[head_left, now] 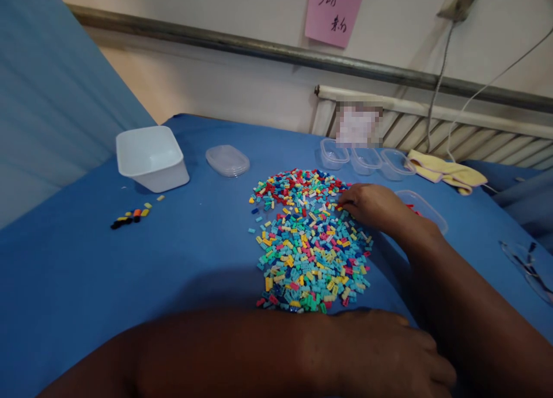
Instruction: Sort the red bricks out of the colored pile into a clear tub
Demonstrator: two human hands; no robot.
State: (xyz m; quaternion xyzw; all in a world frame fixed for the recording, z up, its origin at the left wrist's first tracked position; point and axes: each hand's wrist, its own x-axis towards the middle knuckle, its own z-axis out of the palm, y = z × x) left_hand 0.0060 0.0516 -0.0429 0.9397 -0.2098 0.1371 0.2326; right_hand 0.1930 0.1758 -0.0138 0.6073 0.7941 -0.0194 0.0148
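A wide pile of small coloured toy bricks (302,242) lies loose on the blue tabletop. My right hand (367,205) is at the pile's upper right edge, its bent fingers pressed together among the bricks; whatever they grip is hidden. Behind that wrist is a clear plastic container (432,216) with red bricks (412,208) in it, partly covered by my arm. My left forearm crosses the near side of the table, and my left hand (397,346) is below the pile with its fingers curled downward. Its fingertips and anything in them are out of sight.
A white tub (151,156) stands at the left, with several black, yellow and orange pieces (133,215) before it. Clear lids (227,160) lie farther right. Three clear containers (366,160) and a yellow cloth (449,170) line the back; glasses (529,265) lie at right.
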